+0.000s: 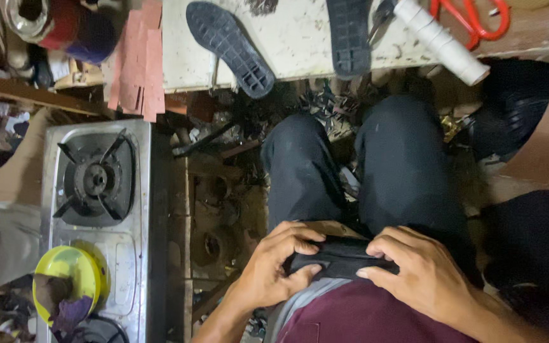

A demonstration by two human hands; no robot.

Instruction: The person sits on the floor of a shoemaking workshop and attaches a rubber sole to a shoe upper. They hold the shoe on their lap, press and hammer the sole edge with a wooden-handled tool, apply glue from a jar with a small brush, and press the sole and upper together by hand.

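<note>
The person sits with both hands in the lap, pressing a black shoe piece [340,256] against the waist. The left hand [273,267] has its fingers [300,236] curled over one end, thumb beneath; the right hand [417,273] grips the other end, fingers closed on it. On the worktop [300,44] ahead lie two black soles [229,47], red scissors [474,16] and a white roll [441,41]. A gas stove [96,184] stands to the left.

In front of you the stained white workbench [300,44] carries two black shoe soles [229,47] at its near edge, a white roll [441,41] and red scissors [474,16] toward its right end.
</note>
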